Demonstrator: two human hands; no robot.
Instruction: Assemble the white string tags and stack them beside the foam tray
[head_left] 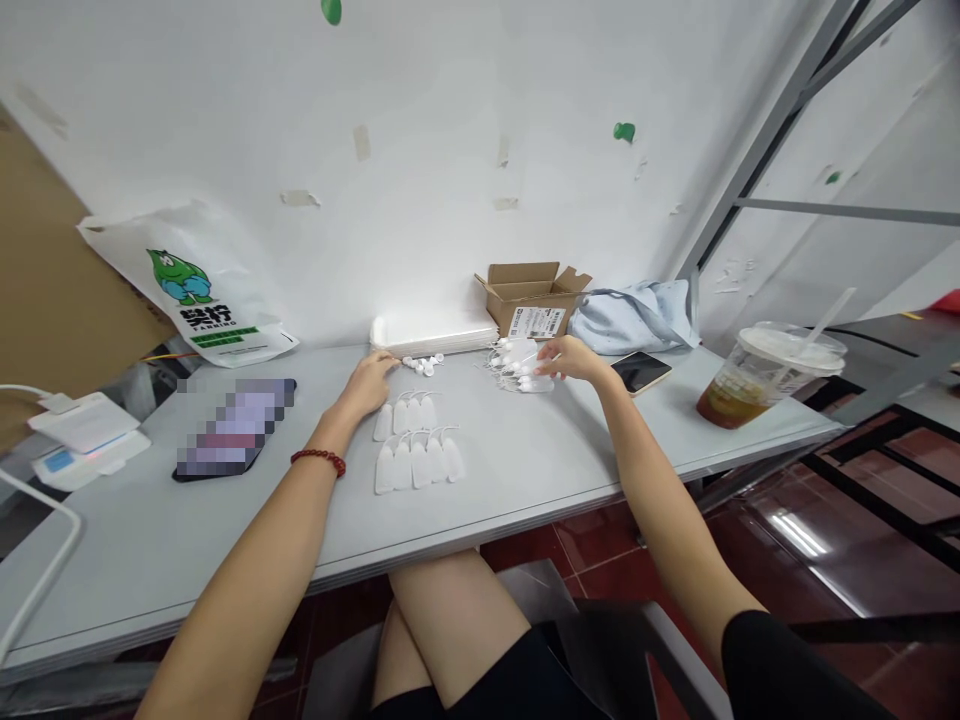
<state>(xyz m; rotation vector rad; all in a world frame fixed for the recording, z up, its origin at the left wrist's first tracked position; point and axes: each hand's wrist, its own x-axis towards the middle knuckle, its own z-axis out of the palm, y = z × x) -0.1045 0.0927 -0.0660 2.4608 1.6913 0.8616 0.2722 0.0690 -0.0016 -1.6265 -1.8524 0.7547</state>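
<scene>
My left hand (367, 385) rests on the grey table (150, 540) with its fingers curled, fingertips reaching toward a small heap of white round pieces (422, 364). I cannot make out what, if anything, it pinches. My right hand (568, 358) hovers at a pile of white tags with strings (517, 367), fingers spread and touching them. Two neat rows of white tags (416, 443) lie flat between my arms. A red bead bracelet (319, 458) circles my left wrist.
A stack of white trays (435, 333) and an open cardboard box (532, 296) stand at the wall. A phone (640, 371), blue cloth (637, 315), iced drink cup (765, 375), printed plastic bag (195, 290) and another dark phone (236, 428) lie around.
</scene>
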